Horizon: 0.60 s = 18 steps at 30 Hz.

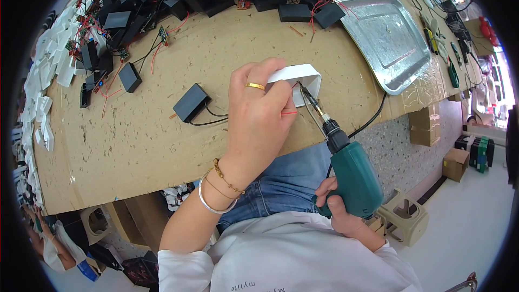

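I'm clamping a white plastic housing (310,80) in my left grip (258,109) over the bench (130,140); right grip (344,220) is wrapping a green soldering gun (357,178), tip (304,93) sitting inside the housing. Shirt (303,249) is showing dark lettering (243,285).

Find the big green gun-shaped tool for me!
In the head view, the green gun-shaped tool is right of centre, in the right hand, its tip at the white case that the left hand holds.
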Tool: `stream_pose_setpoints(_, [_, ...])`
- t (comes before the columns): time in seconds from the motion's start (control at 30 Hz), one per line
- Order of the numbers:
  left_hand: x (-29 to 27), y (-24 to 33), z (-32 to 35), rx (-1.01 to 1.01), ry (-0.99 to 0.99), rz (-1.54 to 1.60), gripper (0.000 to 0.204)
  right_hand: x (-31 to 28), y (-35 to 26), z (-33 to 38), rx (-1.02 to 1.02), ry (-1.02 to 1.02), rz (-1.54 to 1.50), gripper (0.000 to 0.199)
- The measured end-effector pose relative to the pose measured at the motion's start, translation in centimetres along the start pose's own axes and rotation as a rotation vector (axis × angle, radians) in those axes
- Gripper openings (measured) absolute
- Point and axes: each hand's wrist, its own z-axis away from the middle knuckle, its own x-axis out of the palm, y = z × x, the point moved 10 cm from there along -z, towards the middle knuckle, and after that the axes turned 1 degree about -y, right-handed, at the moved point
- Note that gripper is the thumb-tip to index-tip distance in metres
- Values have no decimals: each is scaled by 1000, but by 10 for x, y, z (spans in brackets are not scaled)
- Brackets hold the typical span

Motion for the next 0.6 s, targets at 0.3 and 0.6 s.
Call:
stream_pose_setpoints(0.3, [0,0,0,-4,-5,4,12,-3,-7,-4,35,93,-41,44])
stream_pose_setpoints(0.6, [0,0,0,-4,-3,19,12,-5,-8,0,-45,144,-138,40])
